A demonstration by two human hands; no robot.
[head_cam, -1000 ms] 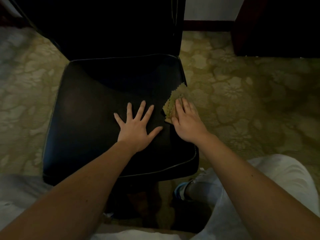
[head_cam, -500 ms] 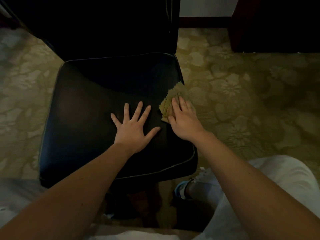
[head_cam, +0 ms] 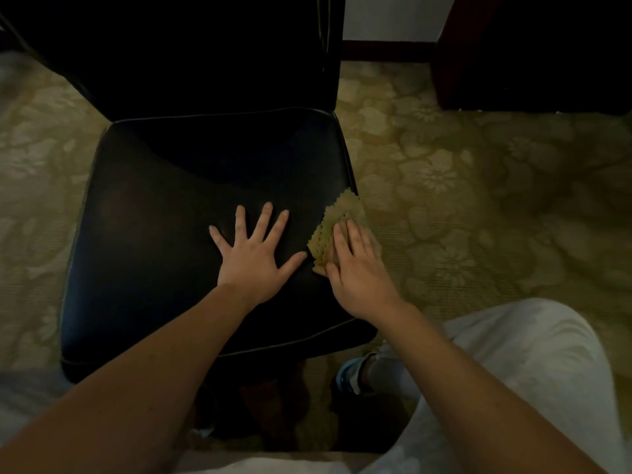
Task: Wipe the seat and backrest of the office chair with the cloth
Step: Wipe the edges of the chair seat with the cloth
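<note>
**A:** Two hands on the black seat (head_cam: 164,234), so how do they lie?

**B:** The left hand (head_cam: 254,258) is flat mid-seat, fingers spread apart, holding nothing. Just right of it, the right hand (head_cam: 359,271) presses straight, close-set fingers onto the cloth (head_cam: 337,220).

**A:** And the cloth?

**B:** It's at the seat's right edge, folded, with zigzag edges. Its long axis runs near-left to far-right, far corner pointing off the edge. The palm hides its near part. The backrest (head_cam: 205,46) is nearly lost in the dark, its top cut off.

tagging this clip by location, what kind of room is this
Probably a hotel room or carpeted office: olive floral-patterned carpet, a black padded leather chair seat, and dark wooden furniture.
</note>
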